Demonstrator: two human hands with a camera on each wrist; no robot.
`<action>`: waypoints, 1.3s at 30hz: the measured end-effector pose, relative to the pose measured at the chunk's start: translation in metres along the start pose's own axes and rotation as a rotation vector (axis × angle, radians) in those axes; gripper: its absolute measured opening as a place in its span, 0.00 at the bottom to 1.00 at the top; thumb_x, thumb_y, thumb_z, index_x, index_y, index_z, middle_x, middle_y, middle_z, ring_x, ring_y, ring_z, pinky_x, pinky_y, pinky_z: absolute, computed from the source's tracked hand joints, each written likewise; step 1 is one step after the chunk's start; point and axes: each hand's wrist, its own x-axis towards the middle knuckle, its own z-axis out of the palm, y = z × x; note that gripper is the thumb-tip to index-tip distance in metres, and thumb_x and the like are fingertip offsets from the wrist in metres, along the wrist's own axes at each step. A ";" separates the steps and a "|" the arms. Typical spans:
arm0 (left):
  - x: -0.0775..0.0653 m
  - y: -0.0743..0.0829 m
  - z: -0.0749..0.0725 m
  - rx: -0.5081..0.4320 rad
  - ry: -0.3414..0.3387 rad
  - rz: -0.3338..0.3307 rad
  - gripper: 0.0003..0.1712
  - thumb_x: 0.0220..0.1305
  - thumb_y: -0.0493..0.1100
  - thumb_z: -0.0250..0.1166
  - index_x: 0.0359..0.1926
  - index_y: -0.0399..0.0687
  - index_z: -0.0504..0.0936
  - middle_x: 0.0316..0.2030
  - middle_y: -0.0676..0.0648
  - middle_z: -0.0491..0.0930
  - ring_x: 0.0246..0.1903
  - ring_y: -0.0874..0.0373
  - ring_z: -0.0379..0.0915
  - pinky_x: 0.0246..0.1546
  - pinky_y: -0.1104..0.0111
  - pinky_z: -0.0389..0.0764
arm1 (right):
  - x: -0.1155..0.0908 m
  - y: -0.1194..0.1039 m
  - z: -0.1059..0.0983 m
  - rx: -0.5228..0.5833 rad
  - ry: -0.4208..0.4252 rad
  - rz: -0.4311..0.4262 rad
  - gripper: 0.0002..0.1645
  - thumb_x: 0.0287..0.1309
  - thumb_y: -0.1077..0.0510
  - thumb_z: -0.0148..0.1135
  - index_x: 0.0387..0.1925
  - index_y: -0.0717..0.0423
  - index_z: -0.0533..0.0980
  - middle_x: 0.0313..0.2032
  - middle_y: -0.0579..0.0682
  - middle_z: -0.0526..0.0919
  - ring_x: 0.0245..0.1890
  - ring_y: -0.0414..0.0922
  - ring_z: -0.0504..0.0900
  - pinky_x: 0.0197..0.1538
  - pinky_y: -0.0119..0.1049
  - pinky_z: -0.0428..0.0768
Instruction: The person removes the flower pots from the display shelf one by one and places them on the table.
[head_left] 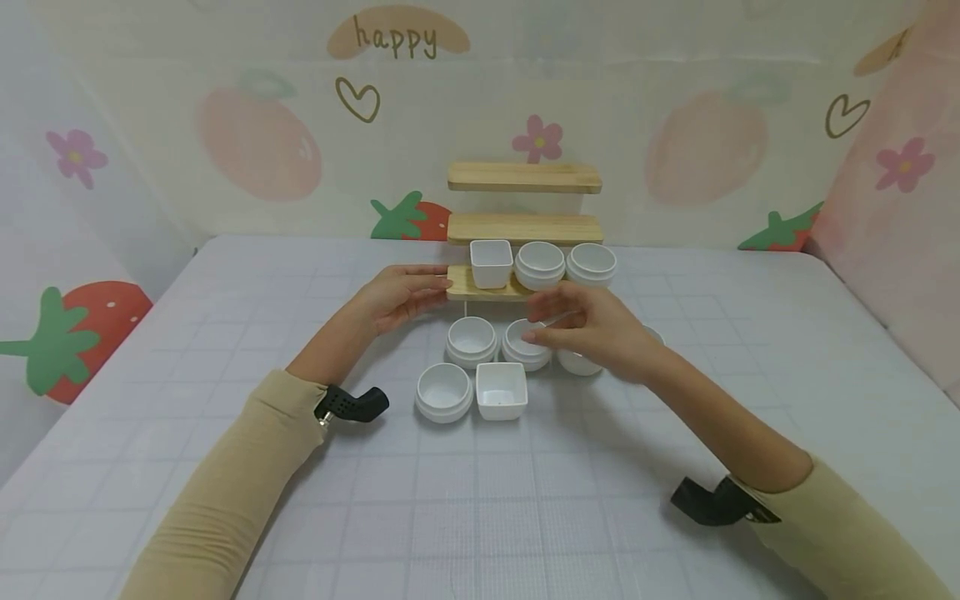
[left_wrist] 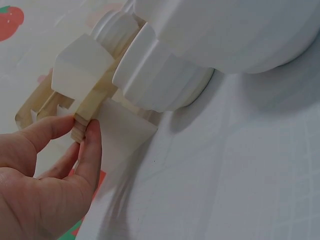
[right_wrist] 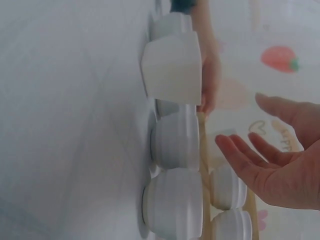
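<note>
My left hand [head_left: 405, 296] pinches the left end of the lowest wooden shelf board [head_left: 468, 290] between thumb and fingers; the left wrist view shows this grip up close. On that board stand a square white pot [head_left: 491, 267] and two round white pots, one in the middle [head_left: 540, 267] and one at the right end [head_left: 592, 263]. My right hand [head_left: 600, 327] hovers over the front pots with loosely bent fingers and nothing between them. Beneath its fingertips is a round white pot [head_left: 525, 354]; another pot [head_left: 579, 364] is partly hidden by the hand.
Two more wooden boards, a middle one [head_left: 525, 228] and a top one [head_left: 525, 177], rise behind in steps. In front on the table [head_left: 480, 500] stand round pots, left [head_left: 442, 395] and behind [head_left: 471, 343], and a square pot [head_left: 502, 393]. A patterned backdrop [head_left: 420, 125] closes the rear.
</note>
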 end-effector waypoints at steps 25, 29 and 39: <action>0.000 0.001 0.000 0.010 -0.001 -0.001 0.31 0.78 0.29 0.56 0.78 0.28 0.62 0.71 0.33 0.67 0.37 0.65 0.83 0.46 0.77 0.88 | 0.030 -0.014 -0.005 0.077 0.098 0.011 0.28 0.66 0.63 0.71 0.65 0.67 0.75 0.61 0.66 0.82 0.59 0.58 0.85 0.60 0.40 0.87; -0.002 0.002 0.001 0.007 0.010 -0.007 0.31 0.78 0.29 0.56 0.78 0.29 0.62 0.72 0.33 0.67 0.37 0.65 0.83 0.44 0.77 0.88 | 0.034 -0.018 -0.004 0.095 0.123 0.020 0.29 0.66 0.64 0.71 0.66 0.66 0.74 0.62 0.65 0.81 0.61 0.60 0.83 0.64 0.46 0.85; 0.001 0.000 -0.001 -0.001 0.016 -0.017 0.31 0.78 0.30 0.57 0.78 0.31 0.63 0.74 0.33 0.66 0.37 0.64 0.84 0.43 0.77 0.88 | 0.045 -0.027 -0.003 0.121 0.146 0.038 0.31 0.67 0.64 0.69 0.68 0.67 0.73 0.65 0.65 0.78 0.64 0.61 0.81 0.65 0.47 0.85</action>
